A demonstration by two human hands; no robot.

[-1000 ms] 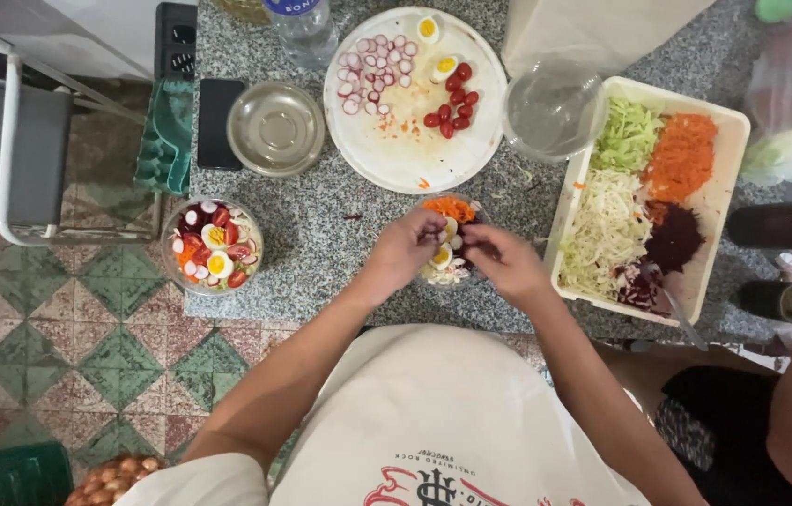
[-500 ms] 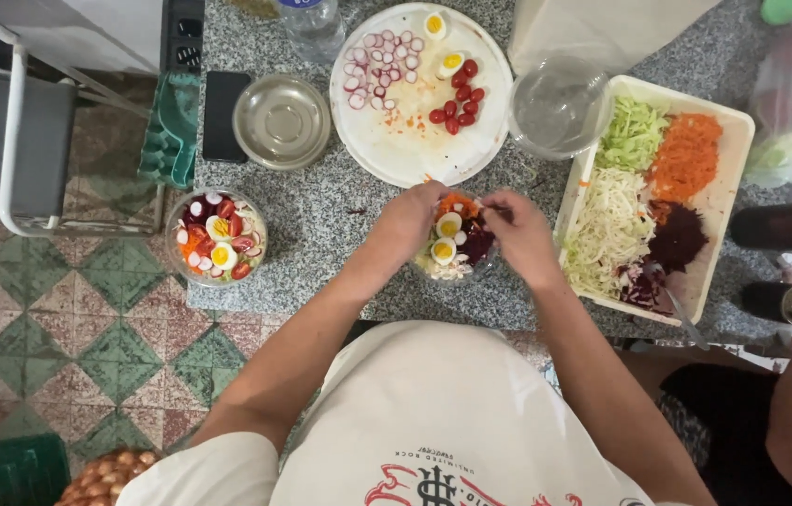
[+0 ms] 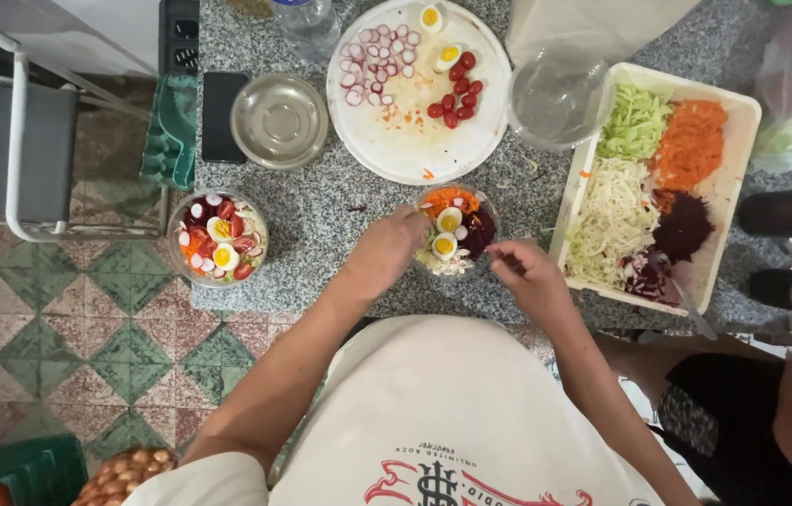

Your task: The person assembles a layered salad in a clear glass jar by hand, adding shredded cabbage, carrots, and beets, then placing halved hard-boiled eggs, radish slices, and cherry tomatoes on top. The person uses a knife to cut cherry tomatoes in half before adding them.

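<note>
A small clear salad bowl (image 3: 452,234) stands on the speckled stone counter (image 3: 340,215), filled with two egg halves, grated carrot, dark beet and pale cabbage. My left hand (image 3: 386,248) grips its left rim. My right hand (image 3: 527,276) sits at the bowl's right side with its fingers curled and pinched; I cannot tell whether they hold anything. Both hands flank the bowl and leave its contents uncovered.
A second filled salad bowl (image 3: 220,239) stands at the counter's left edge. Behind are a metal bowl (image 3: 280,120), a dark phone (image 3: 223,114), a round white plate (image 3: 396,141) with radish, tomatoes and egg, and a glass bowl (image 3: 557,98). A white tray (image 3: 742,141) holds shredded vegetables. Another person (image 3: 789,394) stands at the right.
Both hands were bunched over the bowl, setting egg halves in. They have drawn apart to its two sides, and the eggs now lie uncovered.
</note>
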